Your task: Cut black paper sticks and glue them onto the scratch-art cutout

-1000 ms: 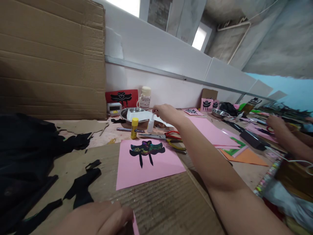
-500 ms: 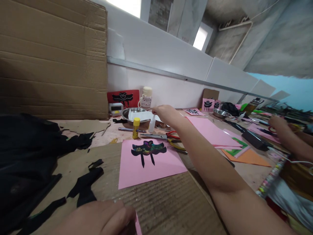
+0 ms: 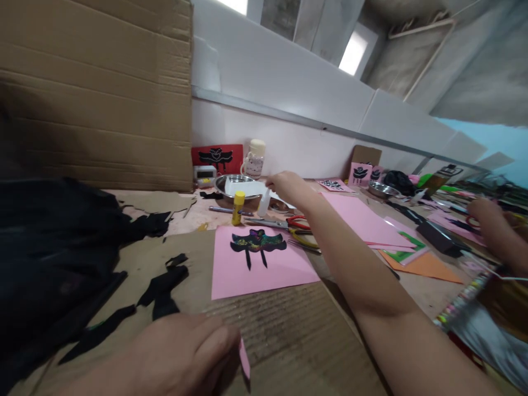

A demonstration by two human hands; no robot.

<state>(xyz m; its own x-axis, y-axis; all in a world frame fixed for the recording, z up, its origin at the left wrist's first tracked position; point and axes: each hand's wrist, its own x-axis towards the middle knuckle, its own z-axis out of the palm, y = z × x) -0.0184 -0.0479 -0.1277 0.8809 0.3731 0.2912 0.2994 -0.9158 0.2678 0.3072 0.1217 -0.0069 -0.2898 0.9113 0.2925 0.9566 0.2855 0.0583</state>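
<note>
My right hand (image 3: 287, 187) reaches far across the table, fingers closed on the top of a small white glue bottle (image 3: 264, 203) that stands beside a yellow glue stick (image 3: 237, 207). My left hand (image 3: 181, 355) lies low at the front on the cardboard sheet (image 3: 289, 341), fingers curled round a small pink paper piece (image 3: 244, 358). Between the two hands lies a pink paper sheet (image 3: 259, 267) with a black glittered cut-out (image 3: 258, 243) stuck on it.
Scissors with red handles (image 3: 284, 223), a pen (image 3: 225, 209) and a steel bowl (image 3: 237, 184) lie behind the sheet. Black paper scraps (image 3: 160, 289) and black fabric (image 3: 49, 247) fill the left. Pink, green and orange sheets (image 3: 388, 239) lie right, near another person's hand (image 3: 493, 225). Upright cardboard (image 3: 94, 93) stands behind.
The view has shifted, so everything sits a little further right and higher. My left hand shows more, with the pink piece in it. My right hand stays on the glue bottle.
</note>
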